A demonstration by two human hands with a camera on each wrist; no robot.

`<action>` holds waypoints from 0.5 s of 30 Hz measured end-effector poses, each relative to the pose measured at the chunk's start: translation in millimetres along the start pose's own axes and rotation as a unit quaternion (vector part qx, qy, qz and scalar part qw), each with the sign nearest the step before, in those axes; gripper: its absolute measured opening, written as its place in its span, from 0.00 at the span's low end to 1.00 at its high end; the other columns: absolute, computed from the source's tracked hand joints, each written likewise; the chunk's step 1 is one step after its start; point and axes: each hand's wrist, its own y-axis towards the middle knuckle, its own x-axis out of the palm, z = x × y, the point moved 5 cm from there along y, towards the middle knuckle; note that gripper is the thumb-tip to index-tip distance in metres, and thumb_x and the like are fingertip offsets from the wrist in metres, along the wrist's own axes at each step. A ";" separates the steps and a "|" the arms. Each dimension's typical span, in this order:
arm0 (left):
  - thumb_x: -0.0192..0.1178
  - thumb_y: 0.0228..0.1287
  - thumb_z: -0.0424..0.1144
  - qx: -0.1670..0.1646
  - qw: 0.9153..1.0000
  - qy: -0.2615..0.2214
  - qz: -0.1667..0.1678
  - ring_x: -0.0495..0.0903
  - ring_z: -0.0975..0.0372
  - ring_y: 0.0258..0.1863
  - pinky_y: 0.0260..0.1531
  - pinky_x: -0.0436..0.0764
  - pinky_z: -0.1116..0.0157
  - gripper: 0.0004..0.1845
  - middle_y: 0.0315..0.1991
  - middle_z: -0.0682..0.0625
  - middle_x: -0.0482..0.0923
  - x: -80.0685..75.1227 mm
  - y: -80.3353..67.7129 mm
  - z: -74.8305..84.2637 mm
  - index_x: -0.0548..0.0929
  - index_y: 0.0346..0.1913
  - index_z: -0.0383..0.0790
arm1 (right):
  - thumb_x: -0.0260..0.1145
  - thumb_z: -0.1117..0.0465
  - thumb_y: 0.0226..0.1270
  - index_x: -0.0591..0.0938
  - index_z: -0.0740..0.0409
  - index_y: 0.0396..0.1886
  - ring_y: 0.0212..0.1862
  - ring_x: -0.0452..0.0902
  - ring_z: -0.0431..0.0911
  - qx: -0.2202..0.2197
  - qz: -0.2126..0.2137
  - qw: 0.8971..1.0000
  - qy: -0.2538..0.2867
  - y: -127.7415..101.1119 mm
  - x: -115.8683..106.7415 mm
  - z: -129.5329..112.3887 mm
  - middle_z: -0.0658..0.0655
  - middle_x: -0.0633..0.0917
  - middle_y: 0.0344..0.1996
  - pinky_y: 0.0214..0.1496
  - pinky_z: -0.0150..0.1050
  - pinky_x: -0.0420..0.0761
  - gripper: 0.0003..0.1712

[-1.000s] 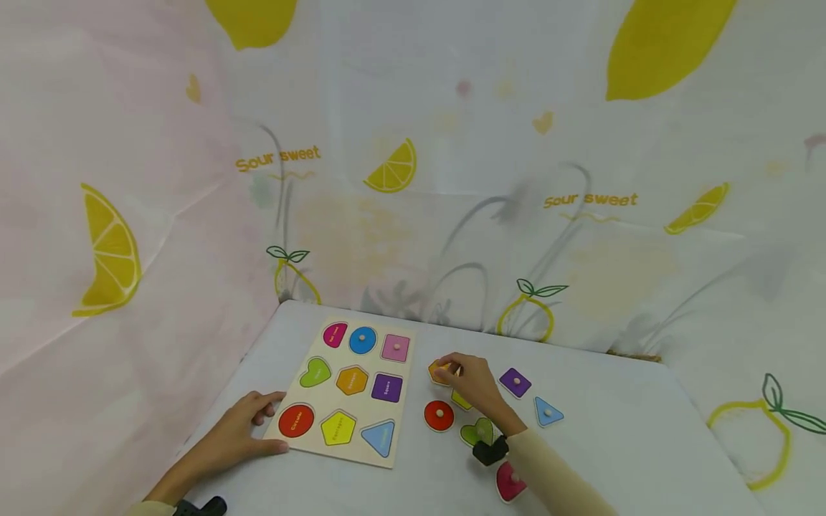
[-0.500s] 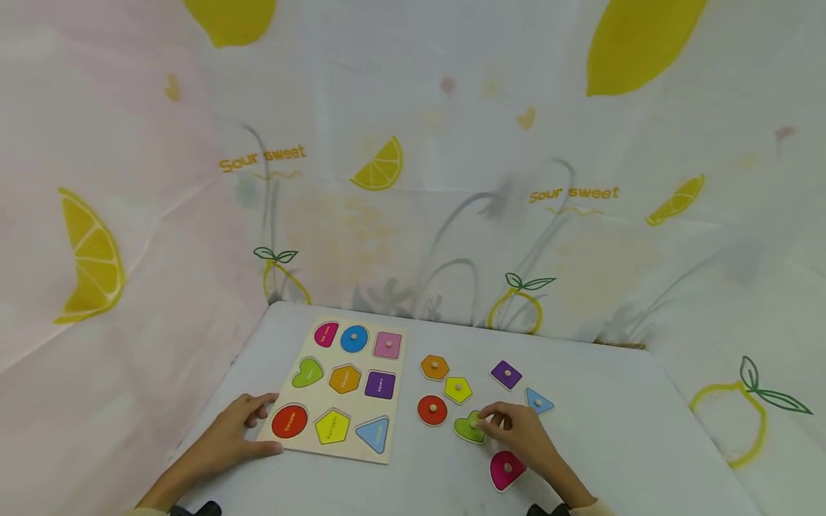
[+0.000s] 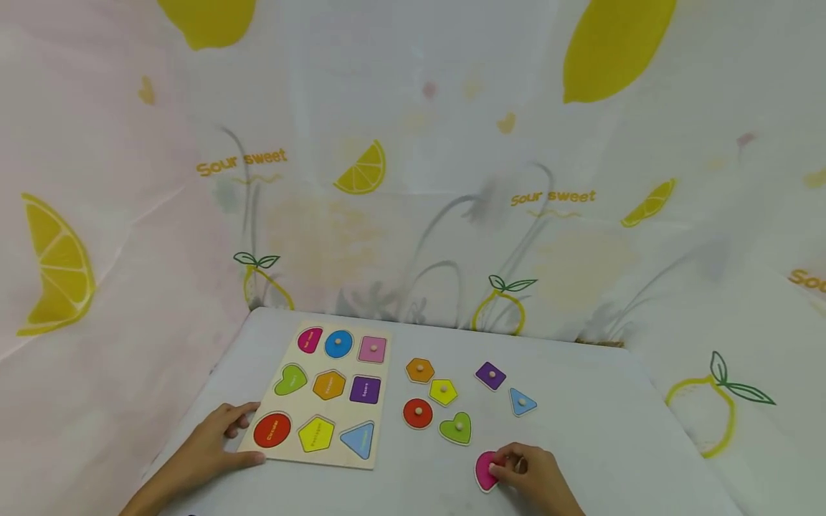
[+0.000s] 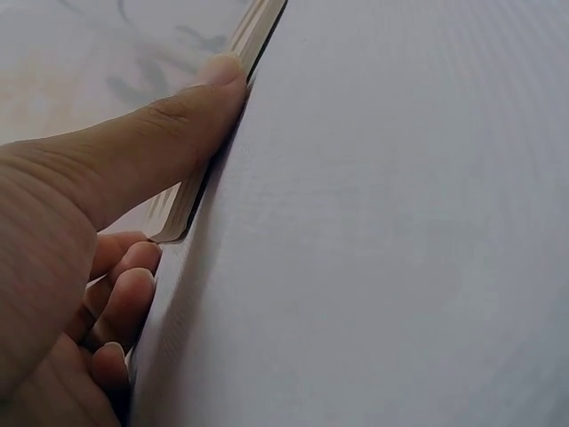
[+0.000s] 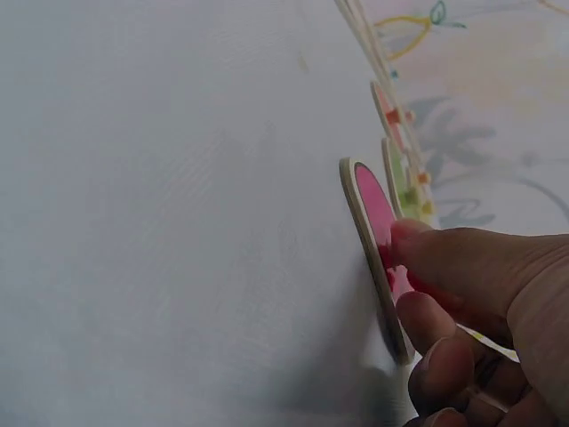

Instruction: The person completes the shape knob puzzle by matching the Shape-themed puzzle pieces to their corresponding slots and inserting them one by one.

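In the head view my left hand point(image 3: 205, 446) holds the near left corner of a wooden shape puzzle board point(image 3: 303, 460). Its thumb lies along the near edge and its fingers are at the left side; the left wrist view shows the thumb point(image 4: 169, 133) against the board's edge point(image 4: 191, 200). My right hand point(image 3: 538, 476) pinches the knob of a magenta rounded puzzle piece point(image 3: 484, 473), right of the board. Up close, thumb and fingers meet at that knob, and part of the piece point(image 5: 373, 205) is hidden by them. Whether it touches the table I cannot tell.
Loose knobbed pieces lie on the white table: orange hexagon point(image 3: 420, 371), yellow pentagon point(image 3: 445, 394), red circle point(image 3: 413, 419), green heart point(image 3: 452, 433), purple square point(image 3: 488, 380), blue triangle point(image 3: 520, 407). A blue circle point(image 3: 335, 350) and a pink square point(image 3: 366, 355) sit in the board. Lemon-print cloth point(image 3: 413, 143) hangs behind.
My right hand has gone from the orange hexagon, past the green heart, to the magenta piece nearer me, and pinches its knob. My left hand stays at the board's corner. The head view has shifted.
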 end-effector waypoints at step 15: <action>0.85 0.40 0.52 -0.016 1.000 0.002 -0.001 0.68 0.57 0.41 0.35 0.74 0.68 0.52 0.40 0.49 0.70 -0.2 0.2 -0.2 0.75 0.68 0.29 | 0.79 0.57 0.60 0.88 0.55 0.31 0.28 0.69 0.39 0.031 0.071 0.997 -0.015 -6.4 7.1 -4.1 0.45 0.76 0.21 0.29 0.31 0.71 0.08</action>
